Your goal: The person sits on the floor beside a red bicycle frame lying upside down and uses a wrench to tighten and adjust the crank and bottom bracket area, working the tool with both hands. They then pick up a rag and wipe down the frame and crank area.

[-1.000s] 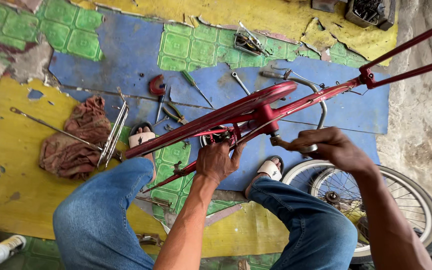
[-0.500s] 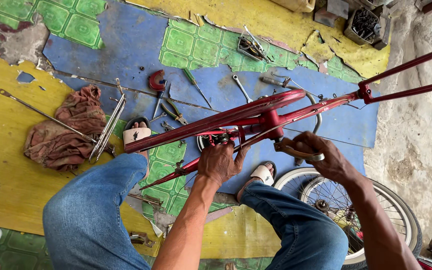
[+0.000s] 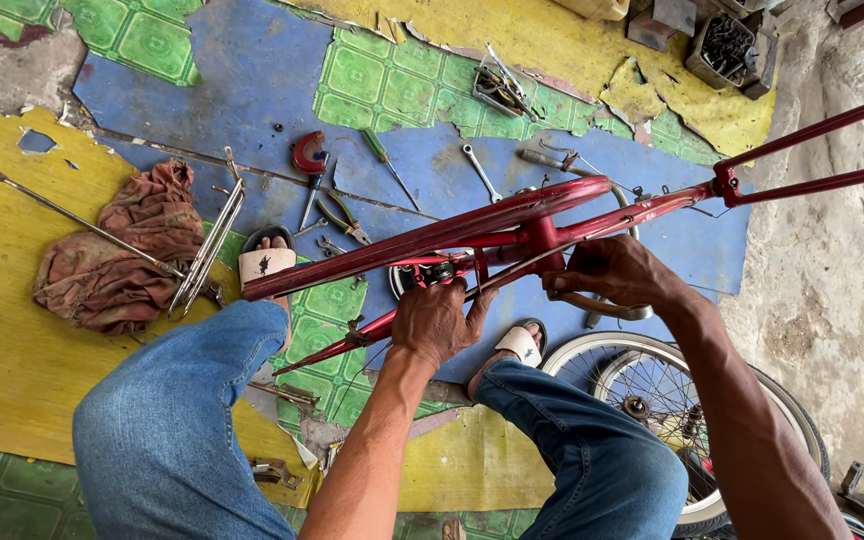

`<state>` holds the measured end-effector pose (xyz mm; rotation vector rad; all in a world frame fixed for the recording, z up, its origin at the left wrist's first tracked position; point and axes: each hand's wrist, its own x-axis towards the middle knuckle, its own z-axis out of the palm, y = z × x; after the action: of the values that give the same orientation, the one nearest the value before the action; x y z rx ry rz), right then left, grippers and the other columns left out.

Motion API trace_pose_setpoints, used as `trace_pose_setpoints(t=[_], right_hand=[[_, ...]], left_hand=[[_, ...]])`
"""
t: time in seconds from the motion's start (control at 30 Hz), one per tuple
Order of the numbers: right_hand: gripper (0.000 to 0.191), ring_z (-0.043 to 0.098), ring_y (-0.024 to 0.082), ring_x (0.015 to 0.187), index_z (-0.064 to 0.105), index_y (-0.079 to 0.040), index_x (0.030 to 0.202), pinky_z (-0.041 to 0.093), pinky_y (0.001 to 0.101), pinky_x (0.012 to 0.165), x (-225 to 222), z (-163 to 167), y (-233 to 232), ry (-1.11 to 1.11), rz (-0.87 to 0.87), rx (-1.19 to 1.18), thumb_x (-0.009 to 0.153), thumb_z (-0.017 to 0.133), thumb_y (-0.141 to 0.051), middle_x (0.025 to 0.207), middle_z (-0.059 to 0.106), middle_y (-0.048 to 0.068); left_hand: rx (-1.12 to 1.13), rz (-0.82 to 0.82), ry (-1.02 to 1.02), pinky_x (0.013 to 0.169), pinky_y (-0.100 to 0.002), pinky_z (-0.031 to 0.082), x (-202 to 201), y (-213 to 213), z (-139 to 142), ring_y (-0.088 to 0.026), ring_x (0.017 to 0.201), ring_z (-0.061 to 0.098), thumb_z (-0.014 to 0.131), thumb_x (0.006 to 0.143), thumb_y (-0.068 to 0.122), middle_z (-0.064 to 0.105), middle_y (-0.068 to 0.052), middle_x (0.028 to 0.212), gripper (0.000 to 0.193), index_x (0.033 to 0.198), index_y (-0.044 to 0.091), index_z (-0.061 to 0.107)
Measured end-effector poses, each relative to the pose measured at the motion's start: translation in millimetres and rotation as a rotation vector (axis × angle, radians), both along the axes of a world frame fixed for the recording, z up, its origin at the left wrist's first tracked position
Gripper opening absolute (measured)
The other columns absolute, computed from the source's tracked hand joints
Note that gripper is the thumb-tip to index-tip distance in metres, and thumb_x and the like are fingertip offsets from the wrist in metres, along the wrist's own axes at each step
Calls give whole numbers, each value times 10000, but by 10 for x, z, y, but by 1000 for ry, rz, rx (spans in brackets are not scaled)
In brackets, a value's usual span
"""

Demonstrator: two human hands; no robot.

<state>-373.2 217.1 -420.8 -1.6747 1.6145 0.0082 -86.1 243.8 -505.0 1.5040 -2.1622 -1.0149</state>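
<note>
- Fingers: left hand (image 3: 439, 322) closed around lower tube; right hand (image 3: 612, 272) pinching thin stay.
- Red bicycle frame (image 3: 512, 225): held across knees; likely rigid, fairly heavy, smooth paint; grip near tube junction.
- Spoked wheel (image 3: 652, 385), pliers (image 3: 344, 217) on floor.

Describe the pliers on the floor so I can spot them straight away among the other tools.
Start at the red bicycle frame that both hands work on, then look just beyond its long tube to the blue floor patch. The pliers lie there beside the red-headed hammer. Only they have two splayed handles, unlike the straight screwdriver.
</note>
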Motion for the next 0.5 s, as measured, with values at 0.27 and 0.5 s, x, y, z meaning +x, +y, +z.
trace_pose_setpoints(t=[0.27, 0.5], right_hand=[[318, 617, 149, 731, 780, -42, 1009, 505, 347, 648, -4, 357, 289, -75, -346, 49, 943, 711, -345, 836, 744, 86], [401, 709, 158, 1039, 700, -95, 1298, 564, 313, 908, 85, 363, 590, -340, -75, -57, 906, 616, -92, 1187, 783, 51]], left_hand=[[-52, 24, 0, 601, -488, 572, -2, 1, -40, -401, 618, 704, 491, 984, 597, 710, -198, 688, 634, 774, 51, 735], [-57, 31, 5, 612, -481, 581, 1, 6, 1, -390, 630, 712, 491, 981, 601, 715, -188, 707, 635, 774, 55, 742]])
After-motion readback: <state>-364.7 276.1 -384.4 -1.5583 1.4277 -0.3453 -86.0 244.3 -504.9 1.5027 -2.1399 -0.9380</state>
